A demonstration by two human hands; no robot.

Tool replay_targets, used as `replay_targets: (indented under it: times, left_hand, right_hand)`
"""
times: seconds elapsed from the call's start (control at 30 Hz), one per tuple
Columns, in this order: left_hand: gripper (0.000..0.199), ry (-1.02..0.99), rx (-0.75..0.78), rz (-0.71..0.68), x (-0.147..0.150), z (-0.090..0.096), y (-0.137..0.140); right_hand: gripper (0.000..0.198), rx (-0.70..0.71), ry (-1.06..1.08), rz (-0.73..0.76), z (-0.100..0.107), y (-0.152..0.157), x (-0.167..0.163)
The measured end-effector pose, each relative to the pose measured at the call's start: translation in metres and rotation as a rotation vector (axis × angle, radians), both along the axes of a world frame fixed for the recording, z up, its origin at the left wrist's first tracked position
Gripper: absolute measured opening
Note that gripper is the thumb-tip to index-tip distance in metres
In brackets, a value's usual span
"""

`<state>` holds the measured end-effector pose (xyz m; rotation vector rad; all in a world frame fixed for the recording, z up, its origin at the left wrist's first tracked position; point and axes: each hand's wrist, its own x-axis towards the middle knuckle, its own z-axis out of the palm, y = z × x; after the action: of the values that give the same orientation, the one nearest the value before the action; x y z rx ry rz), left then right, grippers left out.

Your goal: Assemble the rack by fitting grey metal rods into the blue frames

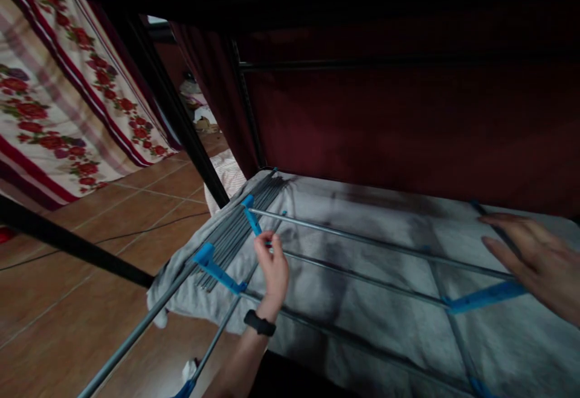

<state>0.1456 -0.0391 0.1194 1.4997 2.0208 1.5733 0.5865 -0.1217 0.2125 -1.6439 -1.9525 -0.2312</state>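
"Where's the rack (376,242)?"

"It spans the bed (312,197), its long bars running left to right and its near left part jutting out above the floor (90,325). The bed probably serves as a waist-high support."

"And the left hand (275,270)?"

"Thumb and fingertips are pinched at the lower end of the far bracket (252,217), on the left. A pinch suits so small a part, I'd say: it steadies the joint without covering the bars."

"The right hand (539,259)?"

"Far over on the right, above the right bracket (489,296) and against a dark bar (505,238). It isn't clenched, but it's blurred, so I can't tell whether it grips that bar. With the hands well apart, both ends of the span are likely easier to keep level."

"Why are the loose rods (231,229) there?"

"They lie side by side on the bed's left end, beyond the near bracket (220,273). Laid parallel, they take little room and seem within the left hand's reach."
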Motion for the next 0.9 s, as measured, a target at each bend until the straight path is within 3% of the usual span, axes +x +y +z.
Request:
replay_targets:
  times: [0.03, 0.1, 0.3, 0.47, 0.67, 0.9]
  left_hand:
    - [0.026, -0.063, 0.017, 0.1, -0.019, -0.003, 0.009]
    - [0.033, -0.133, 0.058, 0.111, -0.045, -0.005, 0.027]
    - [0.036, -0.454, 0.258, -0.117, -0.067, 0.006, 0.069]
    - [0.031, -0.441, 0.364, -0.209, -0.078, 0.021, 0.075]
    - [0.038, -0.391, 0.244, -0.252, -0.082, 0.021, 0.085]
    - [0.048, -0.515, 0.212, -0.229, -0.076, 0.005, 0.099]
  right_hand:
    - [0.045, -0.04, -0.024, 0.054, 0.005, 0.004, -0.022]
    - [0.041, -0.095, -0.074, 0.155, 0.008, 0.014, -0.071]
    - [0.038, -0.208, -0.27, 0.321, 0.005, 0.059, -0.209]
    - [0.033, -0.326, -0.31, 0.323, 0.009, 0.089, -0.284]
    - [0.028, -0.411, -0.357, 0.276, 0.005, 0.114, -0.33]
    - [0.025, -0.433, -0.314, 0.343, 0.0, 0.128, -0.326]
